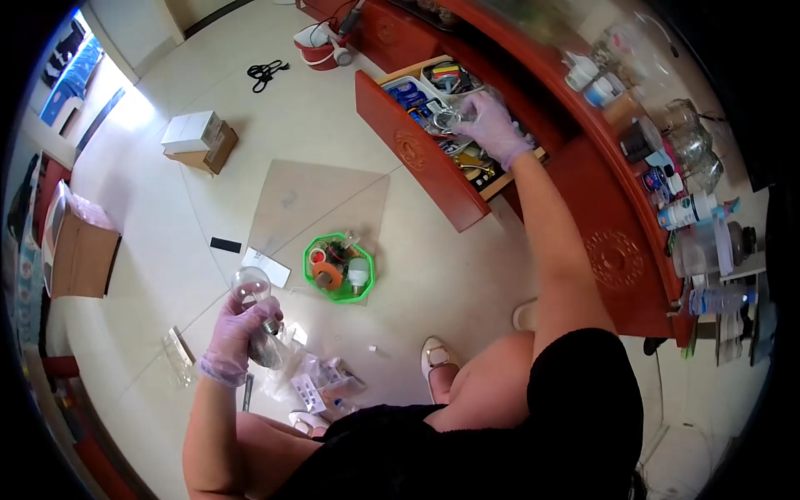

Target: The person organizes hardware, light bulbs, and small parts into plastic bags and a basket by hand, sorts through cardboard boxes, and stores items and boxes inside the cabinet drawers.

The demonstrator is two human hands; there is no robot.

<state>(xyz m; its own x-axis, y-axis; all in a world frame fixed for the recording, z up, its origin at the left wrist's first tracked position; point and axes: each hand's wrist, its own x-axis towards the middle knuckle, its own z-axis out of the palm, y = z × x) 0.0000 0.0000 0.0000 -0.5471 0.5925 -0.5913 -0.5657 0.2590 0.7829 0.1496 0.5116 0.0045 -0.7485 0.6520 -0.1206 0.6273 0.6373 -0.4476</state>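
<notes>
Open red drawer (407, 148) being gone through by the right hand (493, 132), while glass is kept aside in the left hand (235, 335); sorting or retrieval is judged to be in hand.

Left hand: fingers wrapped around a clear light bulb (251, 285), its metal base turned down toward the floor. A second clear glass piece (266, 348) is seen just below the same fingers, probably another bulb. Both are held above the floor, left of the green basket (372, 268).

Right hand: fingers curled at a clear, shiny item (447, 119) over the drawer's contents. Whether it is gripped or only touched cannot be told. Blue-wrapped goods (408, 94) lie beside it.

In the basket, a white bulb (357, 273) and an orange roll (325, 276) are noted. Plastic packets (321, 388) are strewn on the floor near the feet.

For any next move, a light, secure hold is judged to be needed: thin glass could be knocked on the drawer's edge, and smooth surfaces could be slippery under thin gloves.
</notes>
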